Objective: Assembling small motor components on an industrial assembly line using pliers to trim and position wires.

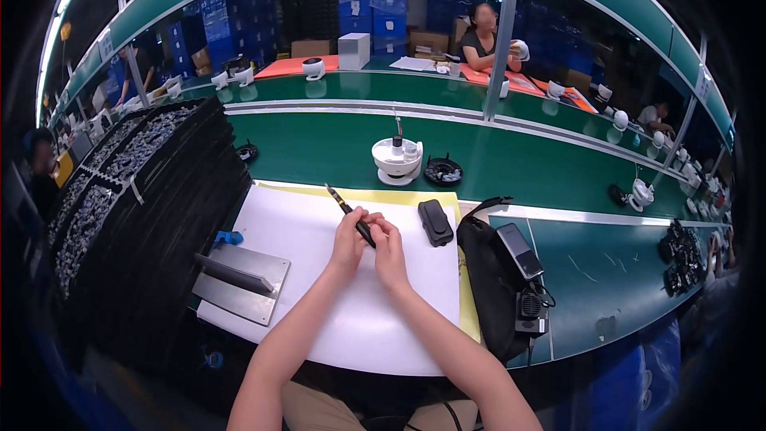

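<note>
Left hand: closed on a slim black tool with yellow bands, just beside the right hand.
Right hand: close against the left, its fingers curled at the tool's lower end; I cannot tell which hand carries more of the grip.
Tool: above the white paper, tilted, its pointed end away from the person and to the left.
Paper: on the green surface, with a yellow sheet showing beneath its far and right edges.
Black case: on the paper, right of the hands.
Metal plate: at the paper's left side, a dark bar across it, a blue piece near its far edge.
Trays: a tall black stack at the left, small parts in the top one.
White device: beyond the paper, a black round part just beside it.
Black bag: right of the paper, a grey gadget at its right.
Co-worker: across the surface, holding a white object.
</note>
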Available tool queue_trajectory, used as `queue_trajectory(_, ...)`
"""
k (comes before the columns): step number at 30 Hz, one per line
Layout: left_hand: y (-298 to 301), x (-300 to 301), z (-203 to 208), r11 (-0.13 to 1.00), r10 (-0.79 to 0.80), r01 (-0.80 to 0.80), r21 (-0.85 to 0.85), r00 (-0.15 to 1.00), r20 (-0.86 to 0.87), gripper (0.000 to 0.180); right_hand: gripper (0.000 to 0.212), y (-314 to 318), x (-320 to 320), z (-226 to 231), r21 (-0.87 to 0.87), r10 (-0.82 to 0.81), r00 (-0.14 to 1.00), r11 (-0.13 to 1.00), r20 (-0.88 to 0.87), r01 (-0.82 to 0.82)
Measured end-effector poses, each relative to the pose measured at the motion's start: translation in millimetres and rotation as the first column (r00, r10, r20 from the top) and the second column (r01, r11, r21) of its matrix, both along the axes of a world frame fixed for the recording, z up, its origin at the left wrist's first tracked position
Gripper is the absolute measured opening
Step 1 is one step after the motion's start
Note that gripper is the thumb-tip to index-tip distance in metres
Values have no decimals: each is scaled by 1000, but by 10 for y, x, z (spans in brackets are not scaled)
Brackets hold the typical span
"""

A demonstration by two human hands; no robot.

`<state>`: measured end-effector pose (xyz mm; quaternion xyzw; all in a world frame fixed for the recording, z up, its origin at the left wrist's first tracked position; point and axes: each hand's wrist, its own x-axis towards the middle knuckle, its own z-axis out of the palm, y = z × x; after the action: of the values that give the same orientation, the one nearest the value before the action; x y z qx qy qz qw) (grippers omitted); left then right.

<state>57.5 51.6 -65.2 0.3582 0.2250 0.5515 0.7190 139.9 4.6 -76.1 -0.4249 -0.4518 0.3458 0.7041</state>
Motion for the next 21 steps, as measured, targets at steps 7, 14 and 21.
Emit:
queue_trajectory(7, -60, -108, 163, 976, 161, -118, 183, 957, -240, 31, 43, -53, 203, 96, -340, 455, 872, 803, -183, -490)
queue_trajectory(14, -192, -177, 327, 947, 103, 29, 319, 914, -392, 25, 37, -179, 182, 233, -277, 518, 855, 824, 14, -495)
queue_trajectory(21, -142, -150, 270, 903, 11, 130, 409, 946, -324, 65, 40, 1, 250, 351, -170, 666, 746, 737, 22, -654)
